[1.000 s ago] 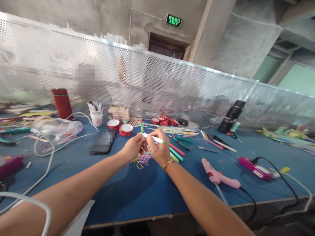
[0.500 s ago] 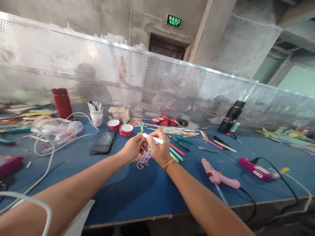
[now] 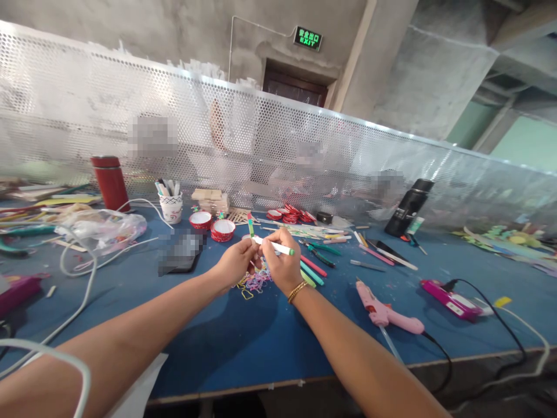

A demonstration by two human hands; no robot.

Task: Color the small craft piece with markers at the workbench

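Observation:
In the head view my left hand (image 3: 237, 261) is closed on the lower end of a thin stick (image 3: 250, 223), which stands upright and is coloured green with a red tip. My right hand (image 3: 282, 264) grips a white marker (image 3: 278, 247) with a green end, its tip reaching the stick beside my left fingers. Under both hands lies a heap of pastel rubber-band shapes (image 3: 256, 281). Just right of my right hand rest several coloured markers (image 3: 312, 271). My fingertips partly hide the lower end of the stick.
A pink glue gun (image 3: 385, 310) lies to the right, near a purple power strip (image 3: 452, 301). Green-handled pliers (image 3: 319, 251), red-rimmed round tins (image 3: 223, 229), a phone (image 3: 183, 252) and a cup of pens (image 3: 170, 206) surround the hands. A perforated metal screen (image 3: 243, 145) runs behind.
Almost nothing differs. Both hands keep their hold on the stick and the marker, with at most a tiny shift of the marker.

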